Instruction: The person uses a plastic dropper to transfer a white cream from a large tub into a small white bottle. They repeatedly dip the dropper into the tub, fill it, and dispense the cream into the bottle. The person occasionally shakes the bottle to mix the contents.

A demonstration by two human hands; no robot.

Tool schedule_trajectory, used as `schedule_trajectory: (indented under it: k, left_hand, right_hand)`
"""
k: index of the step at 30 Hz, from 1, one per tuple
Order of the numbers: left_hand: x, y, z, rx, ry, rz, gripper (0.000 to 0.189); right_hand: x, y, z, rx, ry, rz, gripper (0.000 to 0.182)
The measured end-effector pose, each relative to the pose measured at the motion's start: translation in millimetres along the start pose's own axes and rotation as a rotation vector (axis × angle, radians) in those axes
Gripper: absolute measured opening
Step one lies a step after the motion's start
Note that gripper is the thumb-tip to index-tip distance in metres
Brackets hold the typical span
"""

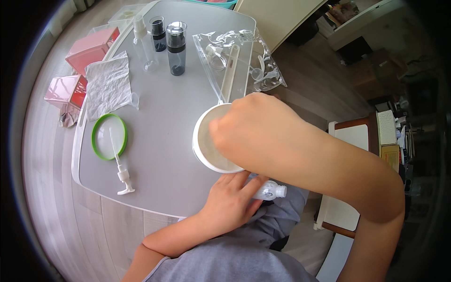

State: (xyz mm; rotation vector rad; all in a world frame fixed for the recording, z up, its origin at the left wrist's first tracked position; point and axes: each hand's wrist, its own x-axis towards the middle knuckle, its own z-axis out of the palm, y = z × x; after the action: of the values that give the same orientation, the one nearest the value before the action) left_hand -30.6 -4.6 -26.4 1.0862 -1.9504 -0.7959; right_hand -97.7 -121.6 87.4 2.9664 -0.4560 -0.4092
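My right hand [253,130] is curled over a round white-rimmed vessel [206,141] with a beige inside. Its fingertips are hidden, so whether they hold anything cannot be seen. Just below the rim, my left hand [234,195] grips a clear plastic bottle [269,190] lying on its side, its uncapped neck pointing right. To the left on the grey table [158,148] lies a white lotion pump [123,176], its tube crossing a green-rimmed disc [125,144].
A clear spray bottle [143,49] and two dark pump bottles [176,53] [159,35] stand at the back. A clear bag [243,56] of small plastic parts overhangs the right edge. A crumpled white cloth [109,86] and pink boxes [90,49] are at left.
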Motion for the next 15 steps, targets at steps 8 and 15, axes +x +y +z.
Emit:
schedule_trajectory:
  k: [8, 15]
  left_hand:
    - [6, 4, 6, 0.014, 0.04, -0.073, 0.042]
    - [5, 3, 11, 0.068, 0.034, -0.119, 0.046]
  right_hand:
    - [13, 0, 8, -0.015, -0.055, -0.078, 0.007]
    - [17, -5, 4, -0.002, -0.29, -0.039, 0.008]
